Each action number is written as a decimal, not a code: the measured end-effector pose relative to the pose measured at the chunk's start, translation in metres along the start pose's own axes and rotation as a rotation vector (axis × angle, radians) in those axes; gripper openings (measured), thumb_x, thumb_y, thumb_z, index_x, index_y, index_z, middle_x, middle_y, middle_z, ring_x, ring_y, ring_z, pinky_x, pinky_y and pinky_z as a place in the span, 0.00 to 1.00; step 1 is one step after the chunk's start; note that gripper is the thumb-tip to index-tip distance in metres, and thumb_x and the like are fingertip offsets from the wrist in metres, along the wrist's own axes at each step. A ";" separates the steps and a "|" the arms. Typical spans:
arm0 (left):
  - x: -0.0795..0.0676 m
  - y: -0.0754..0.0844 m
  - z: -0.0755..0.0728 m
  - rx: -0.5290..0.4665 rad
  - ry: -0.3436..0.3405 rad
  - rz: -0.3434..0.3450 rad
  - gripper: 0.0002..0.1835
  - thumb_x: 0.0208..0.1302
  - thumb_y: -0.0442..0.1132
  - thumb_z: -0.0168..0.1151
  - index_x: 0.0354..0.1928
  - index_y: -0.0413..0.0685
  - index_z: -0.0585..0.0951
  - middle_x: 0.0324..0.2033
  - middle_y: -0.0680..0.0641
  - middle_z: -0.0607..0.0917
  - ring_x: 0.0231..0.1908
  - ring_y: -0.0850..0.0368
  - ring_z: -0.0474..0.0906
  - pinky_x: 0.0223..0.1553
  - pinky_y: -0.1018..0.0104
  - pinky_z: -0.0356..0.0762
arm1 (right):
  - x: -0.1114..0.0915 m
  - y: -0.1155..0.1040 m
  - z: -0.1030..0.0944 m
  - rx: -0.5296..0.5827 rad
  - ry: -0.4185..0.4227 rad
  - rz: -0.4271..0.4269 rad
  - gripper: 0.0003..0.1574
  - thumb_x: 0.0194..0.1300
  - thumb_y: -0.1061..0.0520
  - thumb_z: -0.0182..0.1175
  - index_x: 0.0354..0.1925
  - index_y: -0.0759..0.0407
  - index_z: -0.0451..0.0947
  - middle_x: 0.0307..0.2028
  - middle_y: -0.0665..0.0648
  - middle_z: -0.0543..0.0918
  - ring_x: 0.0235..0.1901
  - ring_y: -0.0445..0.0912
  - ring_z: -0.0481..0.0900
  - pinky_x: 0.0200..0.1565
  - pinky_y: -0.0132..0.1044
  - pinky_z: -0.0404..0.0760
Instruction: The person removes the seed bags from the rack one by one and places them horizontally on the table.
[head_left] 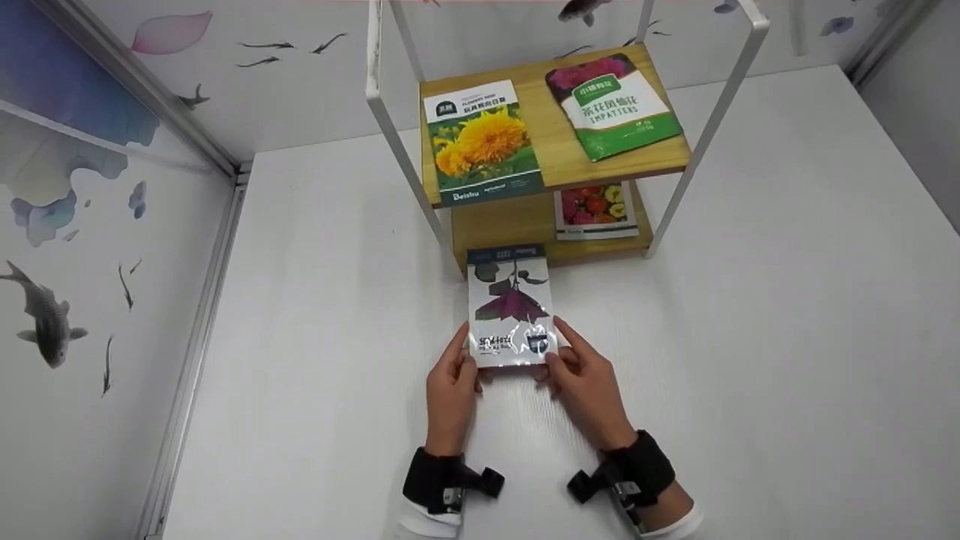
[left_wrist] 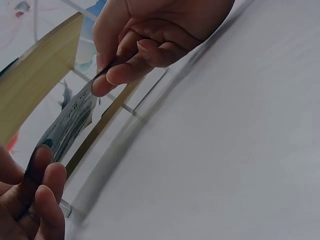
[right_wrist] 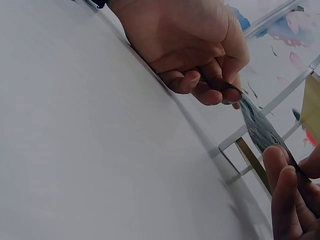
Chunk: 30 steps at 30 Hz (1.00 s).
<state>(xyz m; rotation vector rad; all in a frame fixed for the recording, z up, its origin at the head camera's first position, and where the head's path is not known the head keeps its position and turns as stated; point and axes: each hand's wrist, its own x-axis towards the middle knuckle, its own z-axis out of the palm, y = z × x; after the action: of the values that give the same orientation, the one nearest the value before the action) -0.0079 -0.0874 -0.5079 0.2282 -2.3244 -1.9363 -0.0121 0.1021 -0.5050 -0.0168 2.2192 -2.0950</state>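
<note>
A white seed packet [head_left: 517, 292] with a purple flower picture and a dark band lies in both hands, its print upside down in the head view. My left hand [head_left: 450, 401] pinches its near left side between thumb and fingers. On the near right side, my right hand [head_left: 596, 390] pinches it the same way. In the head view the packet's far end overlaps the front of the lower shelf board [head_left: 502, 221]. Both wrist views show the packet edge-on, slightly bowed, stretched between the fingertips above the white table [left_wrist: 215, 150].
A white-framed rack with two wooden boards stands ahead. On its upper board [head_left: 559, 165] lie a yellow-flower packet [head_left: 487, 142] at left and a green-and-white packet [head_left: 619, 109] at right. Another flower packet [head_left: 596, 210] lies on the lower board's right. A printed wall panel [head_left: 97, 225] rises at left.
</note>
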 end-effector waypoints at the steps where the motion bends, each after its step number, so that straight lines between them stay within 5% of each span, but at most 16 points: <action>1: 0.000 0.000 0.000 -0.002 -0.004 -0.001 0.24 0.63 0.35 0.49 0.60 0.64 0.69 0.21 0.51 0.70 0.19 0.56 0.70 0.19 0.68 0.70 | 0.000 -0.001 0.000 -0.007 -0.001 -0.003 0.34 0.62 0.55 0.55 0.64 0.41 0.58 0.26 0.56 0.80 0.23 0.51 0.78 0.21 0.38 0.76; 7: 0.001 0.002 -0.001 -0.036 -0.035 -0.030 0.25 0.62 0.40 0.55 0.62 0.60 0.66 0.25 0.46 0.74 0.21 0.57 0.69 0.20 0.70 0.70 | -0.006 -0.015 0.005 -0.042 -0.002 -0.039 0.34 0.63 0.61 0.54 0.65 0.49 0.58 0.26 0.57 0.80 0.21 0.52 0.76 0.21 0.34 0.75; 19: -0.006 0.029 -0.010 -0.075 -0.030 -0.040 0.25 0.62 0.32 0.52 0.63 0.48 0.66 0.25 0.34 0.74 0.23 0.40 0.72 0.21 0.62 0.73 | -0.010 -0.025 0.011 -0.079 -0.022 -0.036 0.35 0.62 0.62 0.53 0.66 0.54 0.56 0.27 0.58 0.81 0.21 0.56 0.77 0.20 0.35 0.75; 30: -0.008 0.029 -0.013 -0.048 -0.017 -0.038 0.25 0.62 0.31 0.52 0.62 0.49 0.66 0.25 0.41 0.74 0.24 0.40 0.72 0.22 0.66 0.73 | -0.012 -0.026 0.013 -0.069 -0.048 -0.080 0.35 0.62 0.64 0.53 0.66 0.57 0.55 0.25 0.59 0.80 0.23 0.55 0.78 0.21 0.36 0.75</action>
<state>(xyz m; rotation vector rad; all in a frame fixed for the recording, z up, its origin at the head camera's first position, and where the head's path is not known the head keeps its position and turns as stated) 0.0008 -0.0935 -0.4768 0.2542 -2.2976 -2.0168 -0.0010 0.0887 -0.4793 -0.1610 2.2987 -2.0328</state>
